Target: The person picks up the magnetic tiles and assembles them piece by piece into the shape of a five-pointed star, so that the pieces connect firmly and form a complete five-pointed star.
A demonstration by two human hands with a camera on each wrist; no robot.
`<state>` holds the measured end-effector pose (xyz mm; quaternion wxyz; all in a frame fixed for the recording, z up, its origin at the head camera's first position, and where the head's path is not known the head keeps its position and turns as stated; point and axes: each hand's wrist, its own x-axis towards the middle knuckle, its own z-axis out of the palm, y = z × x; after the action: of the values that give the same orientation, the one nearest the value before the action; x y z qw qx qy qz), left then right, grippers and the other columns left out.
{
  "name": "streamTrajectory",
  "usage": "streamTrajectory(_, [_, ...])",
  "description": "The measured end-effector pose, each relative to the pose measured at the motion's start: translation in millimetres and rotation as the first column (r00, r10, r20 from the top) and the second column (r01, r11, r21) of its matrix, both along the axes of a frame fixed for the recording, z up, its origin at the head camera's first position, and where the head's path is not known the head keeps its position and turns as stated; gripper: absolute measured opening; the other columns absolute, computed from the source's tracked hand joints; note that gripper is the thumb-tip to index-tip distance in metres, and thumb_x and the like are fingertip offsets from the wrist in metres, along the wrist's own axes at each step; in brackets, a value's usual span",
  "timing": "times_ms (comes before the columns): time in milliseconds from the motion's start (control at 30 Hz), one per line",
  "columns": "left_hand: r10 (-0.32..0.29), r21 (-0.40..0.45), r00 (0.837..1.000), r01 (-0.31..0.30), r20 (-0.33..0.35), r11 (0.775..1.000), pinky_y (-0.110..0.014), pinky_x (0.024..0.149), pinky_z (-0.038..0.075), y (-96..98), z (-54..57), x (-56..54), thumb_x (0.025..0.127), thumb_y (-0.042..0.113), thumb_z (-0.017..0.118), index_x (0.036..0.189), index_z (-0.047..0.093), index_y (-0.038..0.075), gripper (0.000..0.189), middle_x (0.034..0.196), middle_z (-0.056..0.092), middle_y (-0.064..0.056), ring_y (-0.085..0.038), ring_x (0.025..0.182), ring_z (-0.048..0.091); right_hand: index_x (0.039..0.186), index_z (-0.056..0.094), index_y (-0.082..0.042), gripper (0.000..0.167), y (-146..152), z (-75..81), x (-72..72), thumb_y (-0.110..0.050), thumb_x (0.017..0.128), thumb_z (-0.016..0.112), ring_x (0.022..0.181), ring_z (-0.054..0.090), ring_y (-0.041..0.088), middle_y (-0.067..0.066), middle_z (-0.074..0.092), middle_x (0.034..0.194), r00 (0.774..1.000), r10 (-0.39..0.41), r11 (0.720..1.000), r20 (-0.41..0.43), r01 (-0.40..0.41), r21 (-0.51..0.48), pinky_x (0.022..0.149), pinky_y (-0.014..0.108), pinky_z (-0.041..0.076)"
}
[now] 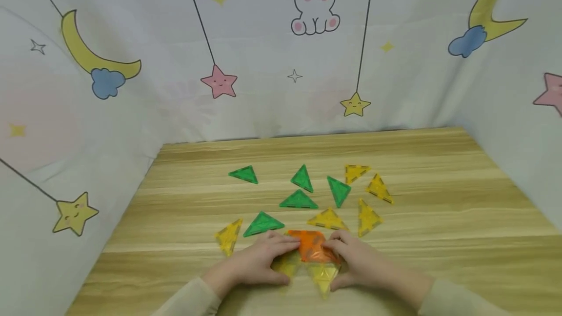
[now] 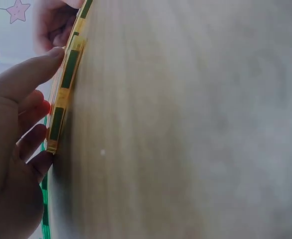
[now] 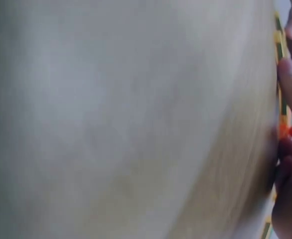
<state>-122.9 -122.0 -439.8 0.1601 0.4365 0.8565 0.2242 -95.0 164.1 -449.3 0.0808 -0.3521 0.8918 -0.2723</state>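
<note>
In the head view an orange magnetic tile piece point(image 1: 312, 247) lies on the table between my hands, with a yellow triangular tile point(image 1: 324, 277) along its near edge and another yellow tile point(image 1: 287, 266) at its left. My left hand point(image 1: 263, 260) holds the left side, fingertips at the orange piece and thumb by the yellow tile. Its thumb and fingers frame a yellow tile edge point(image 2: 61, 109) in the left wrist view. On the other side, my right hand point(image 1: 362, 262) grips the orange piece with its fingers, thumb at the near yellow tile; its fingers partly hide the orange edge.
Several green triangular tiles point(image 1: 298, 200) lie flat beyond the hands. Several loose yellow triangles point(image 1: 370, 217) are spread to the right of them, and one yellow triangle point(image 1: 229, 237) lies left of my left hand. A printed cloth wall point(image 1: 272, 111) stands along the table's far edge.
</note>
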Motion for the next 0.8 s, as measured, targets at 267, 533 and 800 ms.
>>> streamTrajectory(267, [0.014,0.005,1.0,-0.014,0.006,1.0,-0.04,0.102,0.033,-3.5,2.3,4.8,0.083,0.039,0.07,0.142,0.043,0.016,0.069,0.143,0.04,0.005,-0.018,0.128,0.034,0.13,0.052,-0.007,0.079,6.1,3.9,-8.5,-0.06,0.074,0.066,0.09,0.045,0.006,-0.003,0.039,0.12,0.994,0.042,0.999,0.1,-0.045,0.024,0.078,0.025,0.044])
streamTrajectory(533, [0.091,0.009,0.996,-0.091,0.013,0.996,-0.046,0.1,0.032,-14.1,0.3,4.9,0.079,0.047,0.071,0.14,0.045,0.023,0.07,0.14,0.035,0.002,-0.021,0.126,0.03,0.131,0.051,-0.006,0.073,7.3,1.7,-12.7,-0.053,0.078,0.067,0.08,0.043,0.002,-0.001,0.042,0.118,0.994,0.081,0.996,0.069,-0.08,-0.03,0.07,0.02,0.042])
streamTrajectory(800, [0.087,0.021,0.995,-0.088,0.044,0.996,-0.049,0.102,0.029,-15.4,-2.4,4.8,0.079,0.05,0.069,0.141,0.045,0.02,0.073,0.14,0.034,0.001,-0.023,0.128,0.028,0.127,0.053,-0.013,0.069,7.3,1.3,-15.9,-0.056,0.074,0.068,0.076,0.043,0.002,-0.008,0.041,0.109,0.993,0.057,0.998,0.108,-0.056,-0.01,0.067,0.019,0.041])
